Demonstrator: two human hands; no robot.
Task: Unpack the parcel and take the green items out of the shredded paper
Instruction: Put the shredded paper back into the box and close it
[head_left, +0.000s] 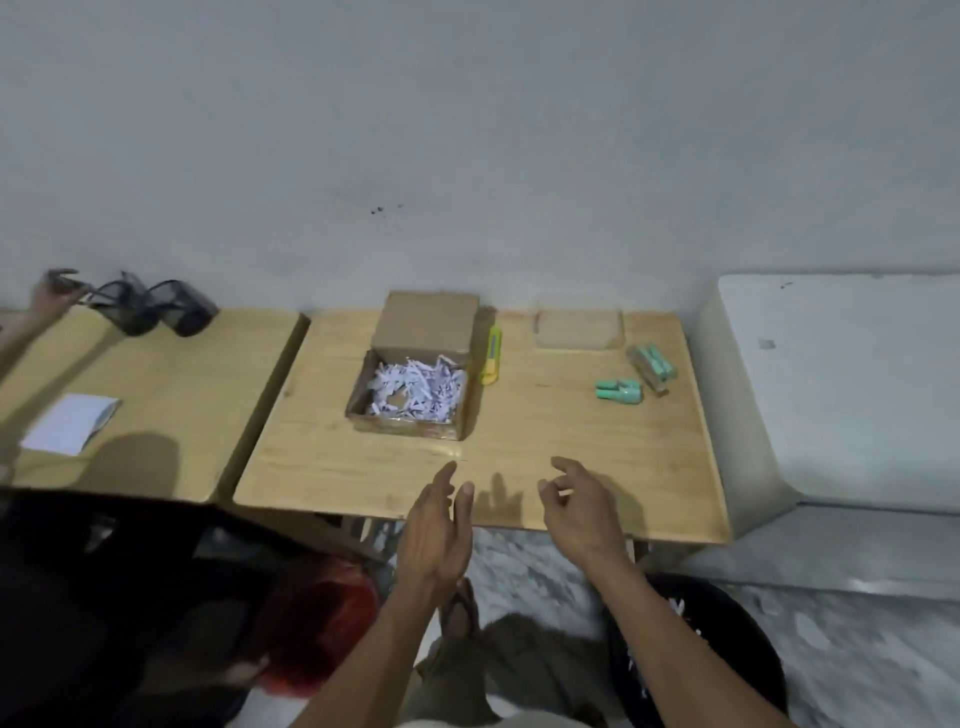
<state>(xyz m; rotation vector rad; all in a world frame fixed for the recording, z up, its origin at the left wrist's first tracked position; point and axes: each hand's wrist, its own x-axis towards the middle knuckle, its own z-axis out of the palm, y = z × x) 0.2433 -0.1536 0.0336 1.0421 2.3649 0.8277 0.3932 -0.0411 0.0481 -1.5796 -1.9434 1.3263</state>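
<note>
An open cardboard parcel (363, 415) sits mid-table with its lid flap (426, 322) standing up at the back; white shredded paper (413, 387) fills it. Two groups of green items lie on the table's right side: one (619, 391) nearer me, another (652, 364) behind it on a clear holder. My left hand (439, 525) and my right hand (582, 506) hover over the table's front edge, both with fingers apart and holding nothing, well short of the parcel.
A yellow utility knife (491, 356) lies right of the parcel. A clear plastic tray (579, 328) rests by the wall. A second table (156, 384) at left holds a white notepad (70, 423) and black mesh holders (156, 306); another person's hand (52, 296) reaches there. A black bin (696, 654) stands below.
</note>
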